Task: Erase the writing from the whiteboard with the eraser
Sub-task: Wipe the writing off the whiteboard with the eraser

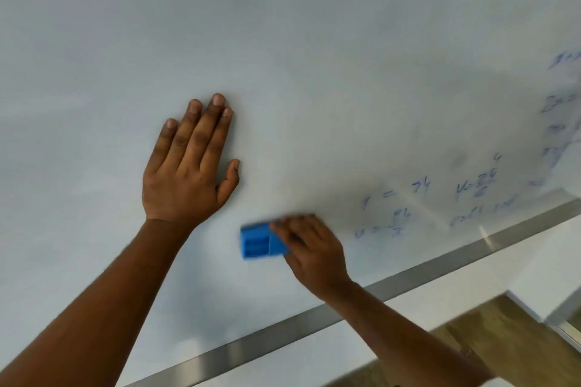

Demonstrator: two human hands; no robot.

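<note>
Low on the whiteboard (314, 41), the right hand (309, 250) has its fingers curled round a blue eraser (259, 242); the left hand (188, 166) lies flat, fingers together. Best keep the pad flush and sweep right, firmly, into the blurred blue writing (440, 201) by the metal frame (440, 264).

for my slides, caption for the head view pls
Right hand wipes blue eraser toward leftover writing.
</note>
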